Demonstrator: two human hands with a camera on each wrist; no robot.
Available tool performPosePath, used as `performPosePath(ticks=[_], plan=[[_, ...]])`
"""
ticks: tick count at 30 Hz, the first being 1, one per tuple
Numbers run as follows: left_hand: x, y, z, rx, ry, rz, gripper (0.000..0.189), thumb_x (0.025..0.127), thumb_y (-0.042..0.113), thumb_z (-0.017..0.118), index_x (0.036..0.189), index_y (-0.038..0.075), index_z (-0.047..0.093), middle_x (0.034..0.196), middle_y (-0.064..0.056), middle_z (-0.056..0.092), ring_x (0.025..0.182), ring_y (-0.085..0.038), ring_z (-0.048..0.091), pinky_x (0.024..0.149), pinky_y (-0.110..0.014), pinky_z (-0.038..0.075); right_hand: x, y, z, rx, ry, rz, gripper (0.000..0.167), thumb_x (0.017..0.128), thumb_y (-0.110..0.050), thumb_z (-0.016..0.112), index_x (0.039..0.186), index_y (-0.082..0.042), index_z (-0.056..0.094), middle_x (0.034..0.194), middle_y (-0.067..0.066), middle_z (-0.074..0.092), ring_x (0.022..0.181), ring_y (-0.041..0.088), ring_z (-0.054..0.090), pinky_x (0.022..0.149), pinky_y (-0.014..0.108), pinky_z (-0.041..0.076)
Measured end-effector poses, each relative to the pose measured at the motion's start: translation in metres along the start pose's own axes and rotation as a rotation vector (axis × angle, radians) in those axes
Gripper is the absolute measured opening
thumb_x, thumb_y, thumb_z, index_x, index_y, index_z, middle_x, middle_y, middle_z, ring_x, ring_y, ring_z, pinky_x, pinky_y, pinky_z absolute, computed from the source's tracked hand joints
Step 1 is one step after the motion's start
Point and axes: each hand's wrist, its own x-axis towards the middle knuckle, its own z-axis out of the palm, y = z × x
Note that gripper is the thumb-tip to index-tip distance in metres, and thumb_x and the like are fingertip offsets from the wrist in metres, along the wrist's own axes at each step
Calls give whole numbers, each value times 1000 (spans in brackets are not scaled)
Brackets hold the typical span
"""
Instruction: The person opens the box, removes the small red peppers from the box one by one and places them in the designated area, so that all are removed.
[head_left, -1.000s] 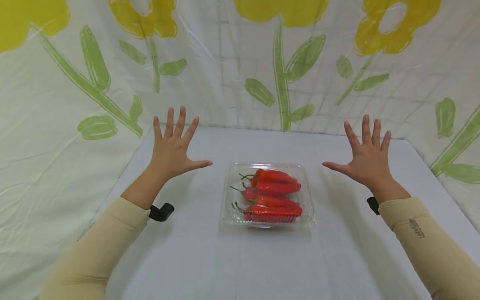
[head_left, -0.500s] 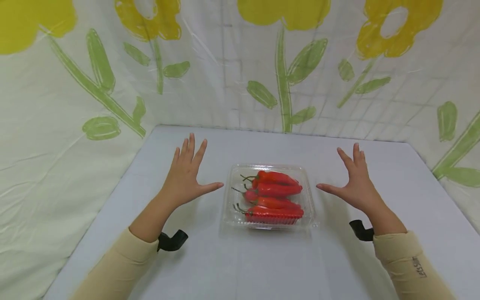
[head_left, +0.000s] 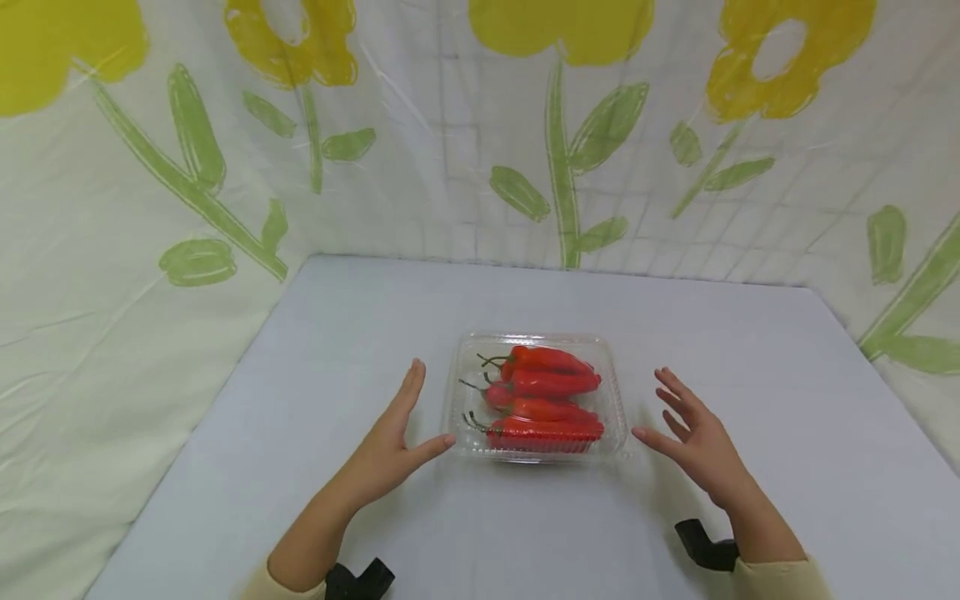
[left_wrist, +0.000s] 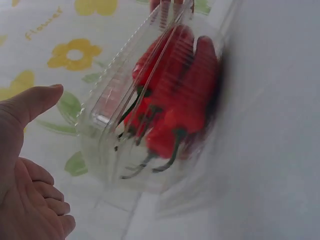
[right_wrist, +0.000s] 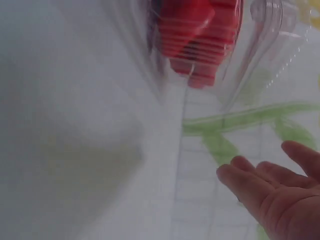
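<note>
A clear plastic clamshell box (head_left: pixel 467 392) with its lid down sits mid-table. Inside lie several red chili peppers (head_left: pixel 551 383), their green stems toward the left. My left hand (head_left: pixel 386 458) hovers at the box's left side, thumb apart from the straight fingers. On the other side my right hand (head_left: pixel 697 446) is held a little away from the box, fingers relaxed and thumb pointing at it. Neither hand holds anything. The left wrist view shows the stem end of the peppers through the ribbed plastic wall, near the left thumb (left_wrist: pixel 42 102); the right wrist view shows the opposite end.
The white table (head_left: pixel 360 308) ends at the back against a white curtain (head_left: pixel 405 200) printed with yellow flowers and green stems. A black wrist mount (head_left: pixel 705 546) sticks out from the right wrist, and another black mount (head_left: pixel 360 579) from the left.
Both hands have come down and inward toward the box from a raised, wide-spread pose. Their fingers have drawn closer together. The box of peppers has stayed in place.
</note>
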Motion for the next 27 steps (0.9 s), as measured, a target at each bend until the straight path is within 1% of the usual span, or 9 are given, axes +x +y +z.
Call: performPosePath(ticks=[2, 4, 6, 7, 10, 12, 19, 23, 27], plan=[[-6, -2, 10, -56, 2, -5, 99, 81, 32, 70, 151, 16, 3, 158, -1, 0, 146, -23, 3, 116, -52, 14, -7, 3, 8, 84, 4, -3, 77, 85, -19, 66, 149, -15, 22, 154, 16, 19, 134, 19, 38, 98, 13, 39], [-9, -3, 19, -102, 13, -7, 98, 80, 30, 71, 151, 18, 3, 158, -1, 3, 146, -23, 5, 116, -51, 14, -11, 6, 15, 157, 5, -10, 72, 87, -16, 63, 148, -13, 25, 152, 17, 23, 126, 1, 43, 91, 4, 38], [-11, -5, 27, -143, 19, -3, 98, 80, 28, 71, 151, 20, 3, 158, 0, 4, 146, -21, 5, 116, -50, 14, -13, 10, 20, 222, 5, -30, 67, 88, -13, 60, 146, -8, 26, 150, 8, 29, 117, -12, 43, 89, 3, 40], [-11, -6, 30, -160, 21, 2, 98, 81, 27, 71, 151, 20, 3, 158, -1, 4, 146, -22, 6, 116, -50, 14, -14, 11, 22, 246, 2, -41, 66, 89, -11, 59, 146, -6, 26, 148, 2, 33, 114, -16, 43, 88, 3, 41], [-12, -8, 38, -194, 27, 19, 97, 81, 24, 70, 151, 20, 3, 158, -3, 5, 146, -24, 6, 115, -51, 14, -15, 14, 26, 297, -2, -73, 62, 90, -6, 55, 144, 0, 26, 137, -19, 38, 113, -15, 46, 86, 5, 44], [-12, -10, 40, -208, 26, 20, 96, 82, 22, 70, 151, 20, 3, 158, -4, 6, 146, -24, 6, 115, -51, 14, -16, 15, 28, 317, -7, -84, 61, 90, -4, 54, 144, 2, 26, 131, -27, 38, 113, -14, 47, 85, 7, 46], [-11, -11, 41, -217, 33, 9, 95, 82, 16, 69, 151, 20, 5, 158, -7, 8, 146, -25, 8, 115, -50, 16, -16, 20, 32, 384, -55, -104, 61, 90, -1, 52, 145, -1, 25, 137, -23, 39, 115, -12, 47, 86, 10, 46], [-11, -11, 41, -222, 36, 9, 93, 82, 14, 68, 151, 20, 6, 158, -8, 9, 145, -25, 9, 114, -51, 17, -15, 22, 32, 432, -96, -147, 61, 90, 1, 49, 146, -1, 23, 140, -21, 38, 118, -10, 47, 88, 11, 46], [-10, -12, 41, -223, 31, 14, 91, 82, 12, 67, 151, 18, 7, 158, -6, 10, 145, -25, 11, 114, -50, 18, -15, 25, 31, 518, -155, -202, 63, 89, 6, 45, 146, 2, 19, 143, -20, 37, 121, -6, 47, 92, 12, 45]])
